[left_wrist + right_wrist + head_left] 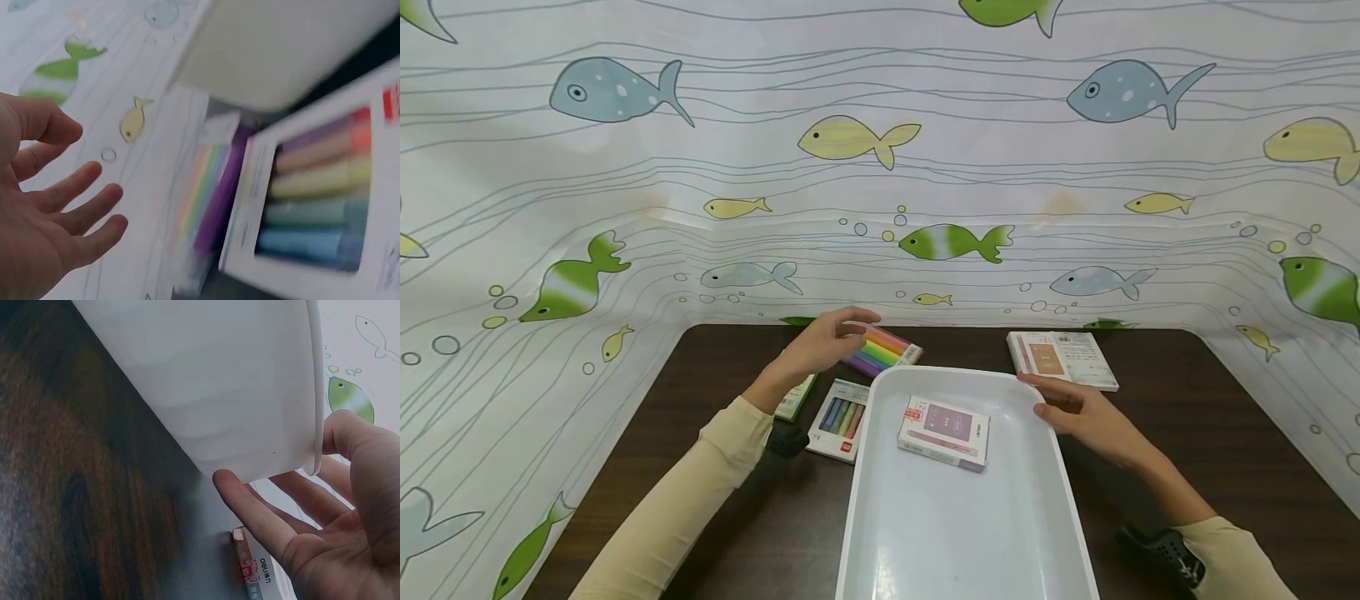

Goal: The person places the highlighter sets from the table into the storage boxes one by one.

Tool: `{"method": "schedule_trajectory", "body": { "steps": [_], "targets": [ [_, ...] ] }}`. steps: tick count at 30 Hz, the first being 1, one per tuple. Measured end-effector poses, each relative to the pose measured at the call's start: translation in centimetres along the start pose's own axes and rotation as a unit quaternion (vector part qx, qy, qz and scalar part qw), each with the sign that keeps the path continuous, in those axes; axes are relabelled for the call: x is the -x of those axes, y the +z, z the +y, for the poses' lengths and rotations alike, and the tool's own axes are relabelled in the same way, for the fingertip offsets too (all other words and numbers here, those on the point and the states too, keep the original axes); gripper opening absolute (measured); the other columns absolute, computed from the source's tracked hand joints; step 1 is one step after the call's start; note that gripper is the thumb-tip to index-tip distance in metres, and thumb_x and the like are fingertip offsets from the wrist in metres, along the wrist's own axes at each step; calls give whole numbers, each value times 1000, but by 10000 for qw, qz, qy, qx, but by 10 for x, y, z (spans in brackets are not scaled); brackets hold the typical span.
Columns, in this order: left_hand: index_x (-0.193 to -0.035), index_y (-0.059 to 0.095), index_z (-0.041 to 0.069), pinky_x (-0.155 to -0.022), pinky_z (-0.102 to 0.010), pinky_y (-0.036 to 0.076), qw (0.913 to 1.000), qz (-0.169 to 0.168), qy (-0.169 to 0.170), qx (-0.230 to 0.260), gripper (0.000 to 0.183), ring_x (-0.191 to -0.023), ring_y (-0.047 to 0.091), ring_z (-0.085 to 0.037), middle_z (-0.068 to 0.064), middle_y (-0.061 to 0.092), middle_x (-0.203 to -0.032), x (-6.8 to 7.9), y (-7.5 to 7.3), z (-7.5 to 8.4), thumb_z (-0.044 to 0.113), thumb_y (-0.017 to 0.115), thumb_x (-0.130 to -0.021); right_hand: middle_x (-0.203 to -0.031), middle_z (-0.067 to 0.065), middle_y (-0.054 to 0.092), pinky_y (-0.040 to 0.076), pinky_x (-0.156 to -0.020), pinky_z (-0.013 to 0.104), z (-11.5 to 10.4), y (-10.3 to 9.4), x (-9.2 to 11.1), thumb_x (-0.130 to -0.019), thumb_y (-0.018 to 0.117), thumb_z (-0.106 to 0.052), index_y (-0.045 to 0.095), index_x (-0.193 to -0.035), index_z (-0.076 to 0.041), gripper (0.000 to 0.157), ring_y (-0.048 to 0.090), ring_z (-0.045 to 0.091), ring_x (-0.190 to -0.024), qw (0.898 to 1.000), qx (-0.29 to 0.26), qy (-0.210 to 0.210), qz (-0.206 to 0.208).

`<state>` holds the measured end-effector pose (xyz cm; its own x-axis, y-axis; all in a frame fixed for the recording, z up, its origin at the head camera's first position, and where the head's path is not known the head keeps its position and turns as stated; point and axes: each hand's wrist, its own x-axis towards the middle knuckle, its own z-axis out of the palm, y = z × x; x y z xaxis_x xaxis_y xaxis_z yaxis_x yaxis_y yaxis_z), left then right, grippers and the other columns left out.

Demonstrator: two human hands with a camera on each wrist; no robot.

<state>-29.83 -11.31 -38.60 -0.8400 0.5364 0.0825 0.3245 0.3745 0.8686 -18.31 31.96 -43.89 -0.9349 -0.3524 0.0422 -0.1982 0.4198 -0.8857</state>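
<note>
A white tray [955, 533] stands on the table. My right hand [1086, 417] grips its far right corner, thumb over the rim and fingers along the outer wall [225, 381]. Inside the tray lies a small white box with a purple panel [951, 433]. My left hand [816, 348] is raised left of the tray, fingers loosely spread and holding nothing. It overlaps the rainbow-coloured pack [883, 350] in the head view. Near that wrist is a white box with a window of coloured pens [841, 421], blurred in the left wrist view.
A green-edged box [793, 400] lies partly hidden beyond the left wrist. To the tray's right, a white box with an orange-brown panel [1063, 360] lies at the back of the dark wooden table [1225, 433]. A fish-patterned sheet [880, 192] rises behind and at both sides.
</note>
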Motion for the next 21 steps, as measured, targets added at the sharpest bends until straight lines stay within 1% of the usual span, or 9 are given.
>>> {"method": "schedule_trajectory", "body": {
  "steps": [3,6,10,13,16,19,21],
  "targets": [
    [-141,58,13,-101,-54,47,9986,24,132,-505,36,-135,47,-36,-9,50,-147,-9,-5,-7,17,58,-105,-144,22,52,58,-82,35,1,-1,0,-103,64,-22,50,-152,-15,51,62,37,-112,10000,-16,10,22],
    [-140,59,11,-100,-55,48,9954,-34,178,-939,37,-134,48,-39,-10,49,-148,-17,-10,-14,19,58,-104,-144,22,51,58,-82,35,3,-1,-1,-103,65,-22,51,-151,-16,51,62,37,-114,10000,-51,27,22],
    [-141,58,8,-101,-56,46,9904,-307,208,-1332,38,-133,48,-43,-13,47,-150,-27,-18,-22,15,58,-103,-144,22,51,58,-82,35,4,-1,-2,-103,65,-23,51,-151,-17,51,61,37,-114,10000,-56,54,19],
    [-143,55,4,-104,-56,43,9847,-638,240,-1604,41,-136,44,-45,-16,46,-151,-35,-25,-26,10,57,-103,-143,22,53,58,-82,34,3,-1,-2,-103,65,-22,52,-151,-17,50,62,36,-112,10000,-23,52,49],
    [-147,52,3,-110,-57,37,9748,-1029,183,-1969,45,-140,38,-42,-17,44,-153,-43,-30,-28,12,59,-103,-142,22,54,58,-81,35,2,0,-1,-103,64,-19,51,-151,-16,50,63,37,-111,10000,-55,46,48],
    [-150,49,5,-112,-59,31,9607,-1486,36,-2345,51,-144,33,-39,-17,37,-158,-52,-33,-30,15,61,-102,-142,23,53,58,-82,35,1,0,-1,-103,64,-19,51,-152,-14,50,63,37,-111,9999,-91,55,40],
    [-152,47,6,-113,-60,29,9523,-1753,-58,-2498,56,-146,29,-40,-18,31,-161,-57,-33,-31,17,63,-100,-142,23,53,58,-82,35,1,1,-2,-103,64,-20,51,-152,-14,51,63,36,-112,9999,-109,69,42]
  ]
}}
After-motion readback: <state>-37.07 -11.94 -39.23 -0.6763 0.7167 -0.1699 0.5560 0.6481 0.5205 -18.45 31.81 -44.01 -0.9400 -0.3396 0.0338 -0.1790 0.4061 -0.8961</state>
